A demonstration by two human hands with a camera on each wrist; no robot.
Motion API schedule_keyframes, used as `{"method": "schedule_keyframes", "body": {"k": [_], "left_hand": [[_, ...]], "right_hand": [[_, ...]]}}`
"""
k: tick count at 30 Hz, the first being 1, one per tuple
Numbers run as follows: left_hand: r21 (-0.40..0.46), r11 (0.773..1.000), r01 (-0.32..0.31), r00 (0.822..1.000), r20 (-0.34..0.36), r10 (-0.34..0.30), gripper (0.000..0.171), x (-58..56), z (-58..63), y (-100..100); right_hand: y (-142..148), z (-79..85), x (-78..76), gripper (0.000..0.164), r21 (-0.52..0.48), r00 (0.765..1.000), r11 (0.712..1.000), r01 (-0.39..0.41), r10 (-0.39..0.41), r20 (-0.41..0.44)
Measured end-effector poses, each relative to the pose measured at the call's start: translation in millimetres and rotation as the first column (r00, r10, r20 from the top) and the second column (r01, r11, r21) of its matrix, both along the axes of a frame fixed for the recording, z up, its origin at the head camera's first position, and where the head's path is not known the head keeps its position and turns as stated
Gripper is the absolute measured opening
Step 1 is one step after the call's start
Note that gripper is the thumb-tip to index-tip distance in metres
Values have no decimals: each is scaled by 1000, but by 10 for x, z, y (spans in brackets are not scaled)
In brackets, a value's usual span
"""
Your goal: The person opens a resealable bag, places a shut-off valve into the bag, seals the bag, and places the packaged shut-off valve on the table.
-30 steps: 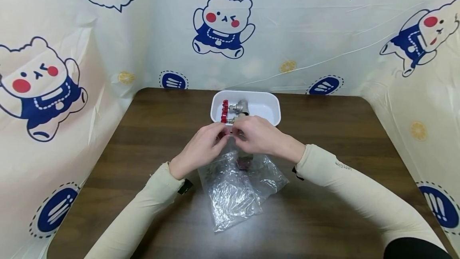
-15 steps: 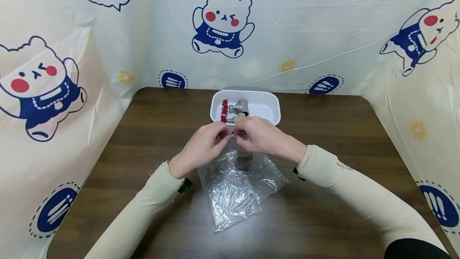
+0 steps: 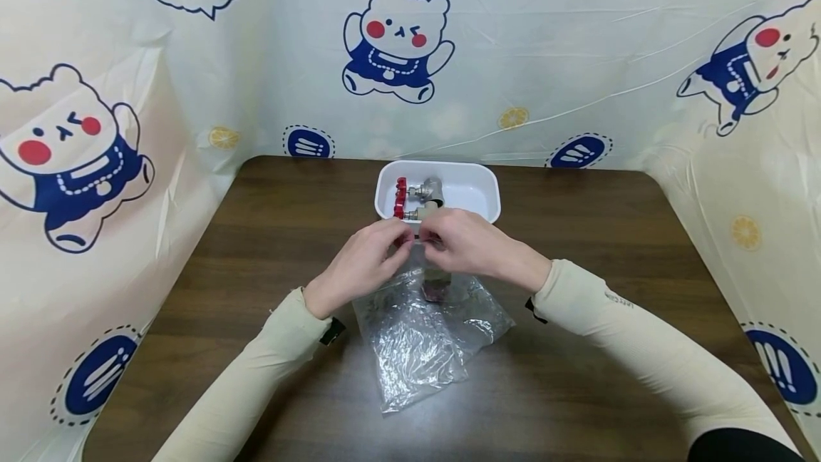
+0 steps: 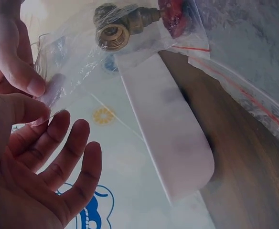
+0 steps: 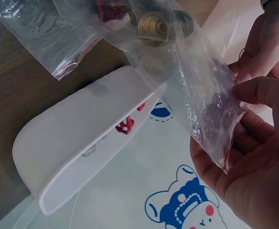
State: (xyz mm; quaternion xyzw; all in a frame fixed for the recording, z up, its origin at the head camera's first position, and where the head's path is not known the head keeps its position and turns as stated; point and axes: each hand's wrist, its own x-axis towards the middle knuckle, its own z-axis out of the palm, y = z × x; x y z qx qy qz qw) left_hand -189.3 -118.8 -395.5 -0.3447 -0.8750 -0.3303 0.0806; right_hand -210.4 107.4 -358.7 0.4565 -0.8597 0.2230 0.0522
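Observation:
A clear zip bag with a red seal line hangs from both hands. Inside it is a brass valve with a red handle, low in the bag. My left hand pinches the bag's top edge between thumb and forefinger; its other fingers are spread and bent. Close beside it, my right hand pinches the same edge with the thumb on the near side and fingers behind. The fingertips of the two hands nearly meet in the head view.
Just beyond the hands stands a white tray holding two valves with red handwheels. More clear zip bags lie crumpled on the brown wooden table in front. A printed cloth hangs behind and at both sides.
Both hands keep their pinch on the zip bag. Their fingertips have shifted slightly to the right along its edge. The tray and the bags on the table have not moved.

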Motion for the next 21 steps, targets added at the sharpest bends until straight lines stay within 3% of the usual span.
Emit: {"method": "schedule_keyframes", "body": {"k": [10, 15, 21], "left_hand": [[23, 1000, 12, 999, -54, -11, 6, -8, -34, 25], [31, 1000, 1, 999, -49, 1, 4, -7, -55, 34], [40, 999, 17, 998, -57, -14, 4, -23, -53, 57]], "right_hand": [[-2, -11, 6, 7, -7, 1000, 1000, -4, 4, 14], [57, -29, 6, 2, 27, 999, 999, 18, -18, 30], [83, -53, -2, 7, 9, 999, 1000, 3, -4, 43]]}}
